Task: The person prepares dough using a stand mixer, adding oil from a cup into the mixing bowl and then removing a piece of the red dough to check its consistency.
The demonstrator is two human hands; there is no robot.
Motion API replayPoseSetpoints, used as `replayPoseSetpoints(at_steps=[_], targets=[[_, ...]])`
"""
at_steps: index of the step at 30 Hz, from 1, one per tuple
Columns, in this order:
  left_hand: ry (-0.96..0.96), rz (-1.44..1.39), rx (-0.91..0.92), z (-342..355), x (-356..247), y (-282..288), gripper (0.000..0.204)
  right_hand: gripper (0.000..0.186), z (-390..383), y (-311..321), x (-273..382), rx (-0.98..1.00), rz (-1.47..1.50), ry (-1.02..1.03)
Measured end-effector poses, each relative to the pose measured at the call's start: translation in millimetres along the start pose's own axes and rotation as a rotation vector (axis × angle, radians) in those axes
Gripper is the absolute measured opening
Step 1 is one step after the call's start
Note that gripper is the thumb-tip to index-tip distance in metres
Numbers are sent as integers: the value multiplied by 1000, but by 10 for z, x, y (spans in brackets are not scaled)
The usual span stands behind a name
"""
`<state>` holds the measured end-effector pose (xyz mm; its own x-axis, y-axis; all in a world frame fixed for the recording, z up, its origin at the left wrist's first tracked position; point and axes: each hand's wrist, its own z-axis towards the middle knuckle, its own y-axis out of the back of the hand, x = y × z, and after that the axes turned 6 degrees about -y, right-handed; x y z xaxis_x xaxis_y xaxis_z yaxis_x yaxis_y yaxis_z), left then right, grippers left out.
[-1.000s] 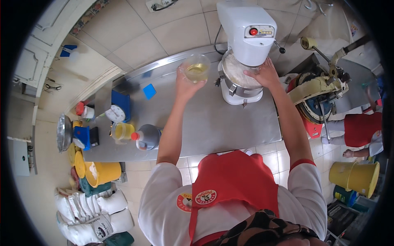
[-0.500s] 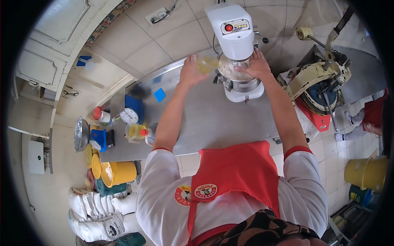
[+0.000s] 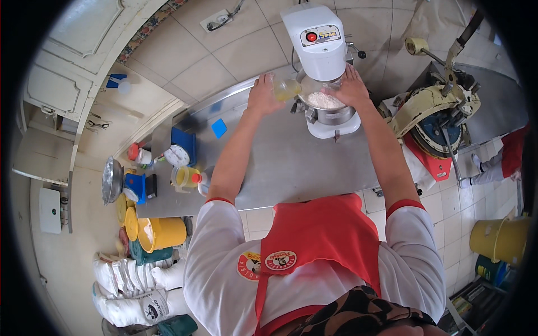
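Note:
My left hand [image 3: 263, 96] is wrapped round a clear plastic cup [image 3: 287, 90] with yellow liquid in it. The cup lies tilted, its mouth towards the mixing bowl [image 3: 335, 118] of a white stand mixer [image 3: 316, 45]. White flour-like powder [image 3: 323, 101] shows in the bowl. On the bowl's right side is my right hand [image 3: 352, 88], close under the mixer head, thumb pointing left over the powder. Its fingers curve round a clear, shiny thing [image 3: 334, 84] that I cannot make out, partly hidden by the hand and the mixer head.
On the steel table [image 3: 280, 162] lie a blue scraper [image 3: 218, 129], a blue dial scale [image 3: 182, 150], and a jug of yellow liquid [image 3: 182, 177]. A cream-painted machine [image 3: 431, 115] stands to the right. Beyond it is another person [image 3: 499, 162]. Yellow buckets [image 3: 168, 234] and white sacks [image 3: 140, 305] are lower left.
My left hand and the cup have shifted slightly right, towards the bowl. More powder shows in the bowl. My right hand stays nearly in place; the other person has moved a little.

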<state>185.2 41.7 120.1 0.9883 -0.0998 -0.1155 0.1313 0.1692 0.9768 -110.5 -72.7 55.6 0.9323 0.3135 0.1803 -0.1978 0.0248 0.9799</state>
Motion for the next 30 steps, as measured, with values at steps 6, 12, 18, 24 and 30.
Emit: replayPoseSetpoints(at_steps=[6, 12, 18, 24, 30], targets=[[-10, 13, 15, 37, -27, 13, 113, 137, -18, -2, 5, 1, -19, 14], [-36, 75, 1, 62, 4, 10, 110, 137, -60, 62, 30, 14, -36, 23], [-84, 83, -25, 122, -18, 70, 107, 137, -68, 79, 33, 12, -15, 9], [-95, 154, 8, 216, -87, 199, 106, 139, -14, 25, 3, 8, -6, -8], [-50, 210, 78, 269, -126, 347, 105, 137, -48, 45, 25, -3, 17, -14]])
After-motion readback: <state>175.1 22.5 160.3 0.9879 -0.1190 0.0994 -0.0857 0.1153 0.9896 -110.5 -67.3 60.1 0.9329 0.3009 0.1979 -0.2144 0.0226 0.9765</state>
